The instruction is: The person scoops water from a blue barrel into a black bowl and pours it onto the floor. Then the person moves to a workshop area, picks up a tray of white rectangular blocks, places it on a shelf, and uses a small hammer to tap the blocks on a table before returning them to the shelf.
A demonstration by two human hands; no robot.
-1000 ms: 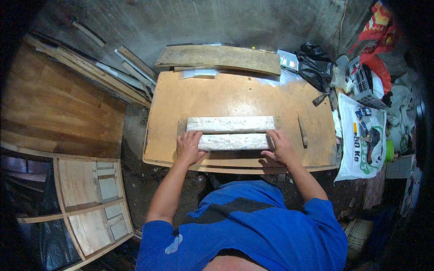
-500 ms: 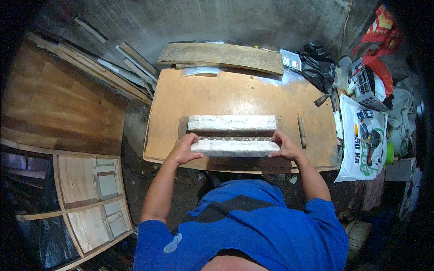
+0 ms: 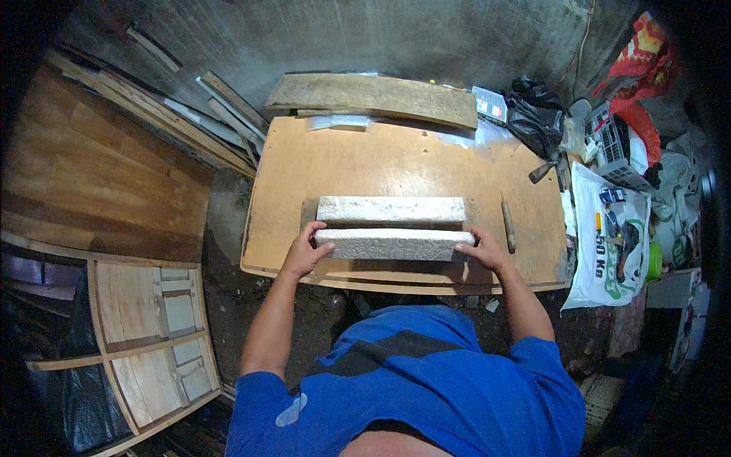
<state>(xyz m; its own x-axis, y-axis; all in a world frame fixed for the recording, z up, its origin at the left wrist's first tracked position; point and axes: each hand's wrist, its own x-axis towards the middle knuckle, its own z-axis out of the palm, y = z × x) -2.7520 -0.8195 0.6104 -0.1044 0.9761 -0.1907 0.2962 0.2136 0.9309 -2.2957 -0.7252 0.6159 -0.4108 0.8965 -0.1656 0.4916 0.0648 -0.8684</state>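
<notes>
A long white block (image 3: pixel 392 247) with a rough, textured side lies crosswise between my hands, close to the table's near edge. My left hand (image 3: pixel 306 250) clasps its left end, thumb on the near side and fingers behind. At the opposite end, my right hand (image 3: pixel 483 250) grips it in the same way. Just beyond, a second long white block (image 3: pixel 391 209) with an uneven surface rests parallel on a thin dark board (image 3: pixel 309 209). A narrow dark gap separates the two blocks. What the blocks are made of, I cannot tell.
The wooden table (image 3: pixel 396 164) has a slim wooden-handled tool (image 3: pixel 508 226) to the right and a trowel-like tool (image 3: pixel 541 170) at its right edge. Planks (image 3: pixel 373 95) lie along the back. A white sack (image 3: pixel 594 259) with small items and a grey crate (image 3: pixel 613 145) stand at right.
The held block has turned between my hands, so its greyish textured side now faces me. It sits slightly farther away, nearer the second block, which has hardly moved.
</notes>
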